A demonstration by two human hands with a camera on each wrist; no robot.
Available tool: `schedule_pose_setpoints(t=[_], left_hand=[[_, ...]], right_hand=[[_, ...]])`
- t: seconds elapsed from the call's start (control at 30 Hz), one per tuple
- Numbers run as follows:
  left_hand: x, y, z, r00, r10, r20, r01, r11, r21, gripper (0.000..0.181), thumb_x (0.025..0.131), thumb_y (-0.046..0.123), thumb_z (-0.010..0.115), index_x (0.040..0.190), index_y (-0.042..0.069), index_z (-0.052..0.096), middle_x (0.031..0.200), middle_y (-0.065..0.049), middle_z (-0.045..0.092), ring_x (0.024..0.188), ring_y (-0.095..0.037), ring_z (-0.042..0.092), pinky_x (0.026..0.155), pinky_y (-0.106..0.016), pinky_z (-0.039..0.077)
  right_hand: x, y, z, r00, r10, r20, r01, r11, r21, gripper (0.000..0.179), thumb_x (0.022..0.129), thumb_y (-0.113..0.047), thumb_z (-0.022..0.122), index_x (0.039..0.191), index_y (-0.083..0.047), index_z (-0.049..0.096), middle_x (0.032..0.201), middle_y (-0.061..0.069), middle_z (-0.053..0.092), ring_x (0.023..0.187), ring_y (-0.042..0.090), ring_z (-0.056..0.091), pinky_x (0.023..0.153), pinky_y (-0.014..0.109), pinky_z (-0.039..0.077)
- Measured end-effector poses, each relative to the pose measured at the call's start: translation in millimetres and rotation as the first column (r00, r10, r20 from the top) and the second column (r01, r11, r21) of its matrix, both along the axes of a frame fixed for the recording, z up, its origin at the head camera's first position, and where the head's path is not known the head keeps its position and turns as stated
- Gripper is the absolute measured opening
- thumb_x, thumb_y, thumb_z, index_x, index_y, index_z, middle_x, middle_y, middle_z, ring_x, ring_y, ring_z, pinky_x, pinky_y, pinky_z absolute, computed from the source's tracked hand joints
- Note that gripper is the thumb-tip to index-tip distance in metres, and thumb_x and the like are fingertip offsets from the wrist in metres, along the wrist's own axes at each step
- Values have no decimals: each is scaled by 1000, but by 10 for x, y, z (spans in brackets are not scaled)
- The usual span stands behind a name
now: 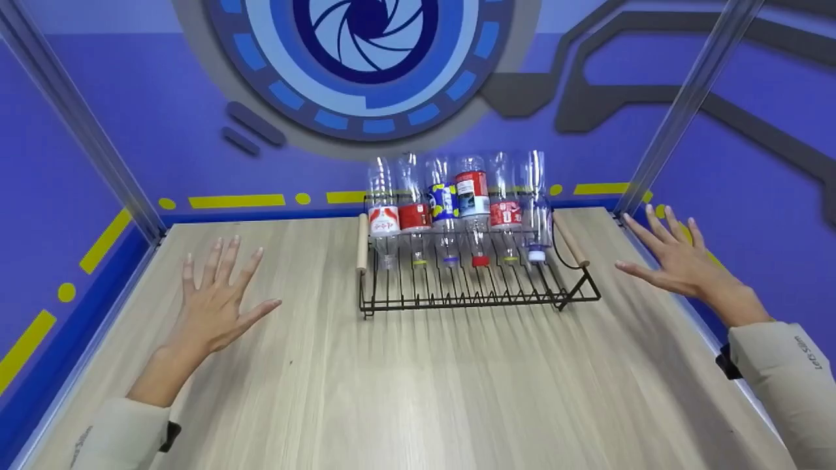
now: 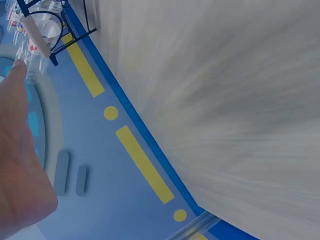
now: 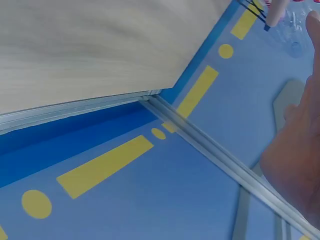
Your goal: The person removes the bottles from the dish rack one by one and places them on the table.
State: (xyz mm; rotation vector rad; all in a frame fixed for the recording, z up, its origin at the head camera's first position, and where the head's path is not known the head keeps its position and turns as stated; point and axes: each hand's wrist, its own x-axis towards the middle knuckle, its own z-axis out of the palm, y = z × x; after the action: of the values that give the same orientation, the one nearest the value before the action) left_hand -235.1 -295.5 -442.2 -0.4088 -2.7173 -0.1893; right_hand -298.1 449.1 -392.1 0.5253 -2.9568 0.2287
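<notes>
A black wire rack [image 1: 457,303] with wooden handles stands toward the back of the table. Several clear plastic bottles lean in it side by side, caps down, among them one with a red-and-white label [image 1: 473,189] and one with a blue-and-yellow label [image 1: 445,201]. My left hand [image 1: 215,310] is held over the table left of the rack, fingers spread, touching nothing. To the rack's right, my right hand [image 1: 686,264] is likewise raised with spread fingers and holds nothing. Each wrist view shows only part of the hand, the left [image 2: 20,160] and the right [image 3: 295,150].
The wood-grain table [image 1: 418,391] is bounded by blue-purple panels [image 1: 130,85] at the back and sides. Metal posts [image 1: 692,85] rise at both back corners. A wooden handle [image 1: 571,238] sits on the rack's right end, another [image 1: 362,243] on its left.
</notes>
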Motion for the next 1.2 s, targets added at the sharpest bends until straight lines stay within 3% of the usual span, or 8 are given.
schedule_pose_setpoints(t=[0.3, 0.5, 0.57, 0.67, 0.8, 1.0, 1.1, 1.2], left_hand=[[-182, 294, -75, 995, -34, 93, 20, 989, 146, 87, 96, 55, 60, 164, 16, 21, 170, -24, 12, 156, -46, 8, 118, -73, 0], [-282, 551, -224, 979, -96, 182, 42, 959, 281, 87, 99, 48, 57, 165, 11, 14, 170, -24, 9, 157, -46, 5, 118, -70, 0], [-286, 613, -258, 970, -130, 205, 50, 934, 355, 86, 100, 45, 58, 165, 12, 12, 170, -22, 11, 156, -45, 7, 118, -70, 0], [-289, 686, -276, 951, -192, 241, 55, 876, 479, 85, 100, 40, 58, 166, 15, 9, 170, -20, 14, 155, -45, 8, 117, -70, 0], [-338, 788, -272, 923, -261, 283, 49, 808, 588, 83, 102, 38, 56, 166, 20, 6, 170, -16, 18, 155, -44, 11, 117, -69, 1], [-491, 980, -300, 887, -333, 319, 42, 747, 663, 79, 105, 38, 53, 166, 28, 4, 169, -11, 24, 155, -38, 15, 118, -72, 3], [-574, 1080, -323, 870, -370, 328, 48, 723, 689, 79, 105, 39, 53, 166, 30, 4, 168, -10, 25, 155, -36, 18, 117, -73, 5], [-613, 1139, -350, 862, -389, 325, 58, 713, 699, 80, 103, 39, 56, 166, 31, 7, 166, -10, 28, 153, -34, 21, 117, -73, 8]], right_hand=[[-227, -193, 42, 994, -22, 111, 40, 986, -165, 85, 101, -50, 55, 166, -28, 4, 170, 23, -5, 156, 47, -9, 121, 65, -17], [-356, -306, -66, 988, 26, 155, 15, 966, -257, 83, 103, -48, 53, 166, -25, 3, 170, 23, -3, 156, 49, -6, 121, 69, -11], [-408, -360, -116, 984, 44, 175, 8, 957, -288, 82, 104, -46, 53, 166, -25, 4, 171, 21, -4, 156, 48, -5, 120, 72, -8], [-504, -459, -179, 974, 76, 215, 7, 933, -360, 79, 105, -44, 51, 166, -29, 3, 172, 17, -2, 157, 48, -2, 117, 77, 0], [-613, -566, -231, 959, 132, 249, 7, 873, -487, 73, 107, -39, 48, 166, -29, 6, 172, 19, 7, 157, 48, 7, 115, 79, 12], [-697, -628, -267, 945, 168, 282, 41, 792, -609, 68, 110, -32, 44, 166, -19, 8, 168, 26, 18, 154, 49, 19, 119, 71, 19], [-737, -641, -257, 945, 148, 291, 67, 784, -617, 68, 110, -33, 45, 166, -17, 10, 166, 27, 24, 152, 49, 25, 120, 69, 21], [-785, -688, -244, 946, 141, 290, 68, 792, -606, 69, 109, -32, 47, 165, -13, 11, 163, 29, 30, 149, 51, 31, 118, 68, 25]])
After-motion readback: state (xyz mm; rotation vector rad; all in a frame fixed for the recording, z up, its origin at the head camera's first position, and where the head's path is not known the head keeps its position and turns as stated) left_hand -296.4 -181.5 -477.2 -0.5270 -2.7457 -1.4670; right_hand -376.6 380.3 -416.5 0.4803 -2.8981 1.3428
